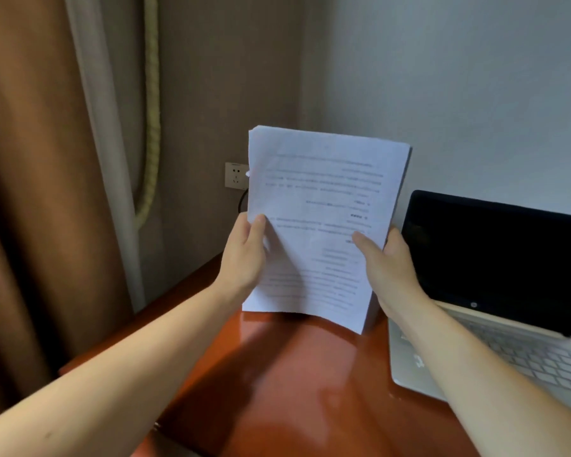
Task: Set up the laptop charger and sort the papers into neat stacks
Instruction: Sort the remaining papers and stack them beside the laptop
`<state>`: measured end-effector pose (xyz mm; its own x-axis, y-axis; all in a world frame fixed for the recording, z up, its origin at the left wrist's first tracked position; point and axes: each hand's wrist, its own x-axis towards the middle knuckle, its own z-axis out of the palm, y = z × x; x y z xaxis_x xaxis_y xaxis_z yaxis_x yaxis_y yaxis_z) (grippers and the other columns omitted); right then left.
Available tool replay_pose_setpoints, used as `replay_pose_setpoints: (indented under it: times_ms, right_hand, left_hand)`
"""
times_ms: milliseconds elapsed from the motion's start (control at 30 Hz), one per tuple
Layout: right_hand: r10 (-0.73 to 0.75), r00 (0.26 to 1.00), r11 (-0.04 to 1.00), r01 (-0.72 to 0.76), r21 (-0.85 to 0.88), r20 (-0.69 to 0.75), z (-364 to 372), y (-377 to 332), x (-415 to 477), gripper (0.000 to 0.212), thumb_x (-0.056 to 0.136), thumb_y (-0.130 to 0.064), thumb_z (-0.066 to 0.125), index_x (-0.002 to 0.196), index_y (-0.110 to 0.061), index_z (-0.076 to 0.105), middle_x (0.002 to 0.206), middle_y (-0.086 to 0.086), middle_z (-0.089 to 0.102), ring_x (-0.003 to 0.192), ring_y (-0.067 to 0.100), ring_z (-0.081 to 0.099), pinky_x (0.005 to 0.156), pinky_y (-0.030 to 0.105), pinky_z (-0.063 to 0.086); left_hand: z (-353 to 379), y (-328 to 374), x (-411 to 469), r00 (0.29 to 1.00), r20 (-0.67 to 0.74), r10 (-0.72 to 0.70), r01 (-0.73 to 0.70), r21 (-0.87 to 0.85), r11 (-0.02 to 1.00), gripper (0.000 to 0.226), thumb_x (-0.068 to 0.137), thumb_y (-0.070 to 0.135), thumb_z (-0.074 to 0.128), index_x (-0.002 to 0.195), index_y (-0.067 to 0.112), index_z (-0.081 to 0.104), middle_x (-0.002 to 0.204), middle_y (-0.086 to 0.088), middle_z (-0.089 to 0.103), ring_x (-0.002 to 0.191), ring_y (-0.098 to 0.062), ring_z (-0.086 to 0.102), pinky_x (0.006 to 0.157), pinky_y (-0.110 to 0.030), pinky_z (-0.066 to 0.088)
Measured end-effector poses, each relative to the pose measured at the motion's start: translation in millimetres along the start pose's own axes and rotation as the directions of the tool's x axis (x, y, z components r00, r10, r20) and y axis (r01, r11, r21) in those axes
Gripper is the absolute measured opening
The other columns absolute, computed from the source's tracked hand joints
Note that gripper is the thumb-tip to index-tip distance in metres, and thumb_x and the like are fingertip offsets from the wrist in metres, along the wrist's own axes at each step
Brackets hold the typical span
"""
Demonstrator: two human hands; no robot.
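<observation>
both hands, left (244, 255) and right (388, 265), closed on papers (323, 219), stack upright, bottom edge resting on counter (297, 374) beside laptop (495, 258). risk: loose grip lets sheets fan, slide on glossy top.

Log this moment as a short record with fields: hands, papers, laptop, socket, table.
left hand: grips the left edge of the papers
right hand: grips the right edge of the papers
papers: one stack, held upright, bottom edge at or just above the table, printed side toward the camera
laptop: open, screen dark, on the table to the right of the papers
socket: on the wall behind the papers, partly hidden; a dark cable hangs below it
table: glossy reddish-brown top
</observation>
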<state>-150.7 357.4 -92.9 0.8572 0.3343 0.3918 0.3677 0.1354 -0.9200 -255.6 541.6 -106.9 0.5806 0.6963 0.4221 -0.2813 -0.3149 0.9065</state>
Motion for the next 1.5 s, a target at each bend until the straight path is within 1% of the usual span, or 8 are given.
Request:
replay_pose_setpoints:
  times_ms: [167,300,467,700,900,1033,1167,1500]
  right_hand:
    - [-0.009,0.998,1.000,0.010,-0.028,0.055,-0.4,1.8,3.0,0.036,0.095,-0.016,0.065,0.128,-0.027,0.054,0.119,-0.012,0.068,0.109,0.008,0.066,0.084,0.029,0.055]
    - [-0.050,0.998,0.997,0.052,-0.055,0.042,1.3,1.3,4.6,0.033,0.097,-0.017,0.061,0.129,-0.024,0.054,0.121,-0.011,0.067,0.111,0.008,0.065,0.083,0.026,0.055]
    - [0.032,0.998,1.000,-0.031,-0.002,0.057,1.2,11.5,-3.3,0.033,0.100,-0.016,0.056,0.130,-0.026,0.052,0.122,-0.011,0.067,0.111,0.009,0.065,0.086,0.032,0.055]
    - [0.139,0.988,0.990,-0.139,-0.014,0.072,-0.8,17.6,-13.6,0.037,0.095,0.003,0.057,0.108,-0.032,0.060,0.116,-0.007,0.068,0.109,0.017,0.065,0.089,0.038,0.054]
    - [0.208,0.976,0.964,-0.192,-0.185,0.070,-0.5,50.4,-37.4,0.060,0.086,0.015,0.060,0.132,-0.024,0.056,0.123,-0.008,0.066,0.117,0.016,0.061,0.105,0.045,0.048]
    - [0.177,0.982,0.976,-0.166,-0.144,0.063,-0.4,30.8,-33.5,0.046,0.089,0.008,0.062,0.120,-0.027,0.057,0.118,-0.008,0.066,0.113,0.017,0.062,0.098,0.041,0.052]
    - [0.115,0.993,0.992,-0.115,-0.042,-0.004,-0.5,1.6,-17.6,0.028,0.095,-0.009,0.062,0.119,-0.022,0.054,0.117,-0.005,0.067,0.107,0.017,0.065,0.086,0.038,0.056]
    - [0.011,1.000,0.993,-0.013,-0.114,-0.013,8.6,-17.3,-20.0,0.015,0.103,-0.016,0.048,0.117,-0.023,0.047,0.108,-0.017,0.060,0.096,0.001,0.059,0.068,0.021,0.046]
  left_hand:
    - [-8.7,-0.6,16.2,1.000,0.028,-0.014,0.014,-0.022,1.000,0.036,0.106,0.051,0.042,0.116,0.021,0.059,0.115,0.008,0.064,0.107,-0.009,0.061,0.092,-0.034,0.048]
    - [-3.6,2.7,12.0,0.999,-0.016,0.051,-0.050,0.016,0.999,0.030,0.110,0.039,0.035,0.103,0.018,0.056,0.094,0.012,0.056,0.084,0.000,0.054,0.081,-0.026,0.042]
    - [-4.7,-11.2,-6.8,0.996,0.042,0.078,-0.081,0.080,0.993,0.024,0.110,0.038,0.038,0.125,0.024,0.051,0.110,0.024,0.056,0.102,0.019,0.054,0.087,-0.014,0.041]
    - [-13.4,-21.8,-10.6,0.985,0.170,-0.010,-0.020,0.174,0.984,0.055,0.086,0.011,0.074,0.129,0.030,0.046,0.118,0.018,0.059,0.112,0.000,0.059,0.092,-0.027,0.051]
    - [-16.4,-38.0,-28.3,0.981,0.177,-0.084,0.045,0.209,0.977,0.068,0.077,0.001,0.078,0.131,0.028,0.046,0.129,0.011,0.057,0.120,-0.008,0.055,0.083,-0.012,0.041]
    - [-17.1,-25.9,-27.6,0.976,0.198,-0.087,0.046,0.206,0.977,0.054,0.081,0.010,0.080,0.125,0.028,0.053,0.122,0.016,0.062,0.105,0.002,0.060,0.081,-0.012,0.046]
    - [-19.5,-4.2,-9.0,0.988,0.086,-0.127,0.112,0.155,0.982,0.019,0.097,0.033,0.060,0.108,0.018,0.065,0.110,-0.001,0.070,0.101,-0.022,0.068,0.091,-0.045,0.055]
    - [2.8,8.8,-11.7,1.000,-0.016,0.013,-0.010,0.123,0.992,0.022,0.110,0.027,0.032,0.119,0.014,0.047,0.096,0.011,0.054,0.084,-0.003,0.053,0.069,-0.025,0.041]
